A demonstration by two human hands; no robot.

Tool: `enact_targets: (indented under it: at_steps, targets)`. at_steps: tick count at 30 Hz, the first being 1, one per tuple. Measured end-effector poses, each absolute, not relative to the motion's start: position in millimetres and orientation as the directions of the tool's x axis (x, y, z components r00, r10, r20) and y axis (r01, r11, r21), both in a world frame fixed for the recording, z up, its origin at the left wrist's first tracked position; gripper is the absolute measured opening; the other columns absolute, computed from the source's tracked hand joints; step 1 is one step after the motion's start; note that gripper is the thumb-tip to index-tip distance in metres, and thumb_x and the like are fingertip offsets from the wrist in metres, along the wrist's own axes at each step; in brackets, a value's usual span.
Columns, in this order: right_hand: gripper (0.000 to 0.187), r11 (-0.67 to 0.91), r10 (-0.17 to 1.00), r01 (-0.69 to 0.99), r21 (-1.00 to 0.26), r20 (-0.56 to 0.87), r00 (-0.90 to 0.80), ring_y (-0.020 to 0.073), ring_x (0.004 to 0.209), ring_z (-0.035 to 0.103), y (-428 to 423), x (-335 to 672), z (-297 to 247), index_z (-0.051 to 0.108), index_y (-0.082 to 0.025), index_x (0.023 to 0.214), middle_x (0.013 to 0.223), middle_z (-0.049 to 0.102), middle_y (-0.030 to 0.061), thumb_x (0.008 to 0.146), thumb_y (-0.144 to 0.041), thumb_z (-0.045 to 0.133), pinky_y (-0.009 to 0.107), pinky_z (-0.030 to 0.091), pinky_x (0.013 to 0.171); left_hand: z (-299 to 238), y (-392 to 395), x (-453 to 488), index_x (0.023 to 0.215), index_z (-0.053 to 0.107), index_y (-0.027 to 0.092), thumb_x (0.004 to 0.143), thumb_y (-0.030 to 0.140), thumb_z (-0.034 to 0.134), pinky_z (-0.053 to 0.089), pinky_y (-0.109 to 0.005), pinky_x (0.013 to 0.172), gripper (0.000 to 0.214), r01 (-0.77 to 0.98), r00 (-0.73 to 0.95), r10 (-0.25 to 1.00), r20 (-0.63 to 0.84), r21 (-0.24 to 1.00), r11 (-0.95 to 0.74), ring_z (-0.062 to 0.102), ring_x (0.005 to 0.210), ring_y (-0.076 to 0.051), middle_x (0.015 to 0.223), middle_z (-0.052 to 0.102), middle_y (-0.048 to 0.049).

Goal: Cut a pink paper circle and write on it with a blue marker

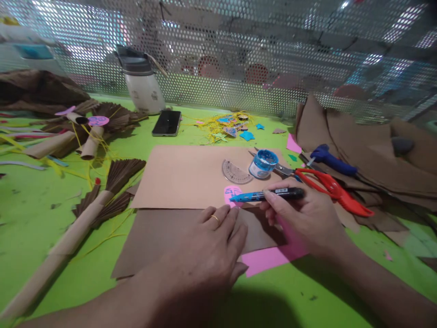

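Observation:
My right hand (303, 214) grips a black marker (285, 193) whose front end is smeared with blue paint. The tip rests on or just above a small round pink paper (231, 191) bearing blue strokes. My left hand (218, 241), with a ring on one finger, lies palm down and its fingertips reach the pink paper's lower edge. Beneath are a tan paper sheet (180, 177) and a darker brown sheet (153, 237). Just beyond the marker stand an uncapped jar of blue paint (261, 169) and a clear protractor (235, 172). A pink strip (259, 260) sticks out below the brown sheet.
Red-handled scissors (332, 184) and a blue-handled tool (334, 159) lie right, near stacked brown paper (368, 159). A phone (166, 123) and white bottle (141, 86) stand at the back. Paper tubes with pleated fans (78, 218) lie left. Perforated metal (218, 54) borders the table.

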State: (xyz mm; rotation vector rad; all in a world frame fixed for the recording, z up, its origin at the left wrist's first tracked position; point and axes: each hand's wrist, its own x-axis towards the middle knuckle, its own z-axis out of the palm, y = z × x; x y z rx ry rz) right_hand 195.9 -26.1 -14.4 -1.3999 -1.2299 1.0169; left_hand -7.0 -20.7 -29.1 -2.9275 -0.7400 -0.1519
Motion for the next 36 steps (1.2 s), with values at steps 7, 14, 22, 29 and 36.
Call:
enact_targets:
  at_steps: [7, 14, 22, 29, 36]
  targets:
    - [0.023, 0.002, 0.992, 0.164, -0.986, 0.024, 0.127, 0.0104, 0.048, 0.059, -25, 195, -16, 0.064, -0.018, 0.085, 0.059, 0.065, -0.0006, 0.085, -0.040, 0.070, 0.020, 0.050, 0.046, -28, -22, -6, 0.128, 0.060, 0.007, 0.096, 0.043, 0.049, 0.049, -0.053, 0.095, 0.049, 0.485, 0.871, 0.473, 0.131, -0.090, -0.870, 0.058, 0.120, -0.040, 0.132, 0.060, -0.0261]
    - [0.022, -0.032, 0.992, 0.176, -0.984, -0.009, 0.129, 0.0109, 0.048, 0.059, -27, 194, -13, 0.063, -0.019, 0.084, 0.059, 0.065, -0.0007, 0.085, -0.040, 0.070, 0.021, 0.050, 0.045, -26, -20, -6, 0.129, 0.058, 0.007, 0.095, 0.043, 0.052, 0.048, -0.053, 0.095, 0.050, 0.490, 0.870, 0.483, 0.096, -0.055, -0.870, 0.057, 0.122, -0.041, 0.134, 0.058, -0.0266]
    - [0.024, -0.033, 0.986, 0.192, -0.981, 0.000, 0.167, 0.0103, 0.047, 0.058, -25, 197, -13, 0.064, -0.017, 0.083, 0.059, 0.065, -0.0005, 0.084, -0.039, 0.071, 0.020, 0.048, 0.045, -25, -21, -6, 0.129, 0.058, 0.007, 0.096, 0.044, 0.049, 0.048, -0.055, 0.095, 0.051, 0.480, 0.876, 0.477, 0.069, -0.052, -0.876, 0.056, 0.122, -0.042, 0.135, 0.057, -0.0270]
    - [0.024, -0.078, 0.973, 0.222, -0.972, -0.026, 0.228, 0.0113, 0.047, 0.059, -27, 197, -5, 0.063, -0.018, 0.080, 0.057, 0.065, -0.0013, 0.084, -0.040, 0.071, 0.022, 0.050, 0.046, -25, -21, -7, 0.131, 0.058, 0.007, 0.097, 0.043, 0.047, 0.046, -0.055, 0.096, 0.051, 0.490, 0.871, 0.485, 0.076, -0.062, -0.870, 0.055, 0.124, -0.042, 0.136, 0.056, -0.0278]
    - [0.024, -0.051, 0.965, 0.320, -0.946, 0.036, 0.259, 0.0119, 0.045, 0.058, -27, 201, -3, 0.065, -0.018, 0.077, 0.056, 0.065, 0.0003, 0.084, -0.040, 0.070, 0.023, 0.048, 0.045, -26, -22, -8, 0.132, 0.056, 0.008, 0.096, 0.044, 0.050, 0.045, -0.053, 0.098, 0.052, 0.498, 0.866, 0.493, 0.083, -0.060, -0.865, 0.055, 0.124, -0.040, 0.137, 0.055, -0.0270]
